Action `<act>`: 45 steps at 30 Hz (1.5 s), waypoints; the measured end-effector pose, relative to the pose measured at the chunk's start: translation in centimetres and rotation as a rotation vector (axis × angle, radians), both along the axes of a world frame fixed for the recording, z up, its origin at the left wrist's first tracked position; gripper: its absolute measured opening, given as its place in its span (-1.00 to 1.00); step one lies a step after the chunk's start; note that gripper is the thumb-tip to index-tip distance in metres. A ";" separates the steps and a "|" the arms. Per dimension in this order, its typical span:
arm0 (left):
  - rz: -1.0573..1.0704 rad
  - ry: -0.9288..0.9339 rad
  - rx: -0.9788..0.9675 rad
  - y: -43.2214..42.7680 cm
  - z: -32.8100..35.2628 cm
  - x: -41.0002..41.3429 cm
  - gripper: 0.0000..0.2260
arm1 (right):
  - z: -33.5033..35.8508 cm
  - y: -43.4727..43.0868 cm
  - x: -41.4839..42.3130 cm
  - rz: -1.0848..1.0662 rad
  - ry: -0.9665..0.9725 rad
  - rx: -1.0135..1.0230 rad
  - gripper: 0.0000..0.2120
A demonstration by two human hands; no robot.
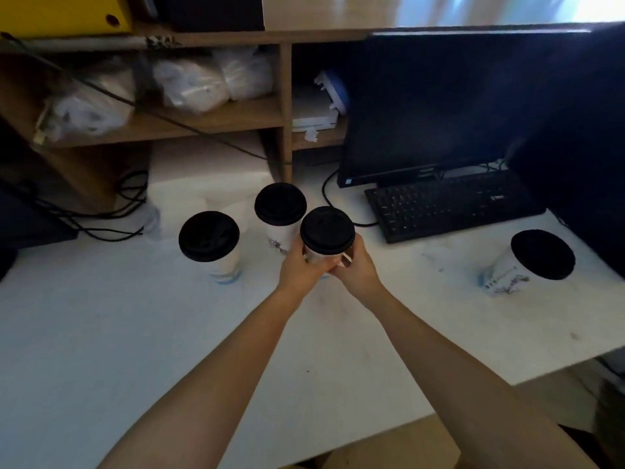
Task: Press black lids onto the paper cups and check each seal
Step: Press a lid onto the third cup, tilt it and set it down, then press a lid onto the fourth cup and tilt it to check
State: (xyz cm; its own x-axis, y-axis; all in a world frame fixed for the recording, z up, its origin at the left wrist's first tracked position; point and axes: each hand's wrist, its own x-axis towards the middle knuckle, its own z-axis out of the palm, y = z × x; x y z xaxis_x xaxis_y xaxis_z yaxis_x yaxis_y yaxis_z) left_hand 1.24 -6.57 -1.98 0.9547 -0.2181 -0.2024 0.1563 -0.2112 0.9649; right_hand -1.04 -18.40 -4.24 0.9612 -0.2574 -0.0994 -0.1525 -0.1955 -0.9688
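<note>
Several white paper cups with black lids stand on the white table (101, 333). My left hand (299, 269) and my right hand (355, 265) both wrap around the body of a lidded cup (327, 233) at the centre, fingers meeting under its lid. Just behind it stands a second lidded cup (280, 206). A third lidded cup (209, 238) is to the left. A fourth lidded cup (537, 258) stands apart at the far right. Each black lid covers its cup's rim; how tight the seals are cannot be told.
A black keyboard (449, 204) and a dark monitor (439, 106) sit at the back right. A wooden shelf unit (203, 120) with plastic bags is behind the cups. Black cables (111, 218) trail at the back left. The table's front right edge drops off.
</note>
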 end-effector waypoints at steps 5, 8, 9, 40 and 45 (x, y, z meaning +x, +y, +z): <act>0.008 0.015 0.004 0.1 -0.1 -0.3 -0.31 | -0.1 -0.2 -0.1 0.024 0.004 0.008 -0.29; 0.008 0.024 0.011 0.1 0.2 -0.5 -0.31 | 0.0 -0.4 -0.2 0.035 0.013 -0.025 -0.29; 0.012 0.030 0.012 0.1 0.3 -0.6 -0.31 | 0.1 -0.4 -0.2 0.039 0.020 -0.042 -0.29; -0.615 0.191 0.216 -25.2 2.2 -5.0 -0.29 | 3.3 -26.9 -16.0 -0.420 0.499 -0.194 -0.38; -0.756 0.095 0.177 -28.2 0.7 -3.3 -0.12 | 2.7 -29.1 -14.7 -0.391 0.354 -0.220 -0.21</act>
State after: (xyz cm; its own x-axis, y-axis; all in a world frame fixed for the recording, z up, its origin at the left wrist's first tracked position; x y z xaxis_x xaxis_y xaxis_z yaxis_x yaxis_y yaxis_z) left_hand -2.09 -34.75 -1.25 0.5367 -0.7591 -0.3683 -0.0107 -0.4426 0.8966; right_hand -15.78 -47.46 -1.56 0.7084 -0.6381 -0.3016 -0.5619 -0.2512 -0.7882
